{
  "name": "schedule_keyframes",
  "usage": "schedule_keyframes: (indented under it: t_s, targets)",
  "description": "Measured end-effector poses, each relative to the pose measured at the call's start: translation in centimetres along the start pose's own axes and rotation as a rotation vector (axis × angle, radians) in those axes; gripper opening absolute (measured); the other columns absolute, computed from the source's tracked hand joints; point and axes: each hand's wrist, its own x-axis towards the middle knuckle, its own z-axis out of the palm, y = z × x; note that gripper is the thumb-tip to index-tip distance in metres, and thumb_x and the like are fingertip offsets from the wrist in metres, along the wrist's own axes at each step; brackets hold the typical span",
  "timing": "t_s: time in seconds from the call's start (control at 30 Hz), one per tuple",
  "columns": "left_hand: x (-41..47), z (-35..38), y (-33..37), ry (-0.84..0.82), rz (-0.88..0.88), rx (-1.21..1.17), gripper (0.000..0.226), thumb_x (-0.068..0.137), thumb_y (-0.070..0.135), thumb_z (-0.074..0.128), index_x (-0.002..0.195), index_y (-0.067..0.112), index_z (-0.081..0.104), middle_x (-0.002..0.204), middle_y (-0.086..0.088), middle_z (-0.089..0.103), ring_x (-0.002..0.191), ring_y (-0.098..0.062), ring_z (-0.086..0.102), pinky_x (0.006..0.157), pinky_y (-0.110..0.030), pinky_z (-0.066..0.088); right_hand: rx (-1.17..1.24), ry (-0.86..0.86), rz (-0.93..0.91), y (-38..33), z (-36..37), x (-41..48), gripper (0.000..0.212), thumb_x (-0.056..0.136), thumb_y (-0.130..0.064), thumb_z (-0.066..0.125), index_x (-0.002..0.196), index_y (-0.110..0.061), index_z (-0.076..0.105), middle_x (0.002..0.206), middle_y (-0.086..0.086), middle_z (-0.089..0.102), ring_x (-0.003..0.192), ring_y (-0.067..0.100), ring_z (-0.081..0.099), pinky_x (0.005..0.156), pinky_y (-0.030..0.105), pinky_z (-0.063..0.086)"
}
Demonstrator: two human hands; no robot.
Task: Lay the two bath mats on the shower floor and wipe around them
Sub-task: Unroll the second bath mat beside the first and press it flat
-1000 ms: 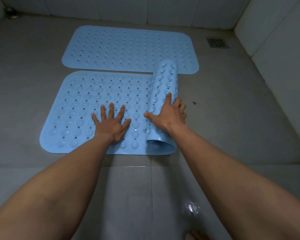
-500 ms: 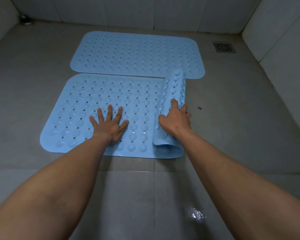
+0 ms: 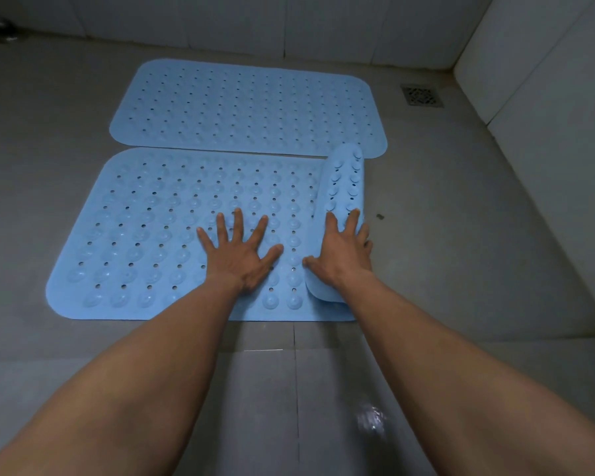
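The curled end of the near pale-blue perforated rubber bath mat has unrolled further right under the right hand, its fingers together on the roll, while the splayed left hand pins the flat part to the grey tiled shower floor beside the flat far mat.

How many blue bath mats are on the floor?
2. The far mat lies flat near the back wall. The near mat is in front of it, its right end curled up under the right hand; the left hand presses it flat. None seem hidden.
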Motion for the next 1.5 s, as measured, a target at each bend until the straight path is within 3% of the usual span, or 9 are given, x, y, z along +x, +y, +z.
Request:
schedule_keyframes:
  t_s: [0.47, 0.73, 0.9, 0.97, 1.03, 1.17, 1.27, 1.33, 1.5]
  targets:
    - [0.8, -0.3, 0.2, -0.007, -0.062, 0.010, 0.076, 0.085, 0.082, 0.000, 0.152, 0.048, -0.016, 0.163, -0.001, -0.025, 0.148, -0.034, -0.025, 0.111, -0.071, -0.012, 0.182, 0.009, -0.035, 4.2, -1.3, 0.9, 0.098, 0.087, -0.031, 0.066, 0.158, -0.019, -0.001, 0.163, 0.018, -0.013, 0.150, 0.040, 0.001, 0.121, 0.049, 0.016]
    - [0.8, -0.3, 0.3, -0.009, -0.077, 0.018, 0.075, 0.085, 0.082, 0.001, 0.151, 0.050, -0.017, 0.162, 0.000, -0.026, 0.148, -0.033, -0.025, 0.110, -0.072, -0.014, 0.182, 0.055, 0.023, 4.7, -1.9, 1.5, 0.097, 0.086, -0.033, 0.059, 0.157, -0.014, -0.002, 0.163, 0.018, -0.005, 0.150, 0.037, 0.000, 0.120, 0.054, 0.013]
    - [1.2, -0.1, 1.8, 0.006, -0.095, 0.036, 0.073, 0.093, 0.070, 0.007, 0.155, 0.038, -0.014, 0.164, -0.006, -0.023, 0.148, -0.038, -0.024, 0.111, -0.071, -0.013, 0.229, 0.116, 0.072, 6.0, -2.1, 1.6, 0.087, 0.088, -0.036, 0.047, 0.158, -0.018, -0.003, 0.163, 0.017, 0.001, 0.146, 0.039, 0.013, 0.116, 0.053, 0.023]
    - [1.3, 0.0, 3.1, 0.031, -0.093, 0.004, 0.073, 0.096, 0.065, 0.006, 0.157, 0.029, -0.012, 0.164, -0.007, -0.021, 0.149, -0.036, -0.022, 0.112, -0.071, -0.010, 0.221, 0.109, 0.073, 6.6, -2.3, 1.7, 0.086, 0.091, -0.043, 0.044, 0.158, -0.018, -0.004, 0.163, 0.018, 0.007, 0.145, 0.038, 0.017, 0.115, 0.053, 0.027]
    - [1.4, 0.2, 4.6, 0.042, -0.075, -0.031, 0.075, 0.094, 0.070, 0.003, 0.156, 0.032, -0.014, 0.164, -0.007, -0.021, 0.149, -0.036, -0.022, 0.112, -0.070, -0.014, 0.185, 0.111, 0.077, 7.4, -2.5, 1.9, 0.083, 0.094, -0.043, 0.045, 0.158, -0.014, 0.000, 0.159, 0.018, 0.020, 0.141, 0.037, 0.025, 0.110, 0.051, 0.032]
    - [1.6, 0.7, 7.5, 0.051, -0.041, -0.015, 0.081, 0.088, 0.079, 0.002, 0.155, 0.037, -0.016, 0.163, -0.008, -0.023, 0.148, -0.036, -0.024, 0.110, -0.070, -0.017, 0.175, 0.146, 0.127, 9.5, -3.4, 2.7, 0.089, 0.092, -0.020, 0.055, 0.157, -0.008, -0.005, 0.146, 0.017, 0.040, 0.129, 0.036, 0.039, 0.101, 0.046, 0.040]
    - [1.8, 0.9, 8.4, 0.039, -0.051, -0.005, 0.079, 0.086, 0.080, 0.001, 0.154, 0.043, -0.015, 0.163, -0.006, -0.025, 0.148, -0.034, -0.025, 0.110, -0.071, -0.016, 0.157, 0.118, 0.131, 11.0, -3.9, 2.7, 0.102, 0.088, -0.011, 0.064, 0.157, -0.012, -0.012, 0.157, 0.021, 0.018, 0.118, 0.038, 0.053, 0.092, 0.042, 0.049]
    - [1.7, 0.8, 8.5, 0.035, -0.062, -0.007, 0.078, 0.085, 0.082, 0.001, 0.153, 0.046, -0.014, 0.163, -0.004, -0.024, 0.149, -0.032, -0.024, 0.110, -0.070, -0.016, 0.095, 0.091, 0.114, 11.9, -4.0, 2.7, 0.095, 0.090, -0.008, 0.063, 0.157, -0.009, -0.004, 0.161, 0.022, 0.003, 0.116, 0.039, 0.056, 0.092, 0.042, 0.051]
    - [1.8, 0.7, 8.4, 0.036, -0.088, -0.001, 0.079, 0.083, 0.083, 0.001, 0.153, 0.048, -0.012, 0.164, 0.000, -0.024, 0.150, -0.031, -0.022, 0.109, -0.072, -0.015, 0.062, 0.048, 0.087, 12.6, -3.4, 3.2, 0.070, 0.095, -0.013, 0.058, 0.153, -0.001, 0.021, 0.163, 0.022, -0.005, 0.128, 0.037, 0.049, 0.101, 0.037, 0.043]
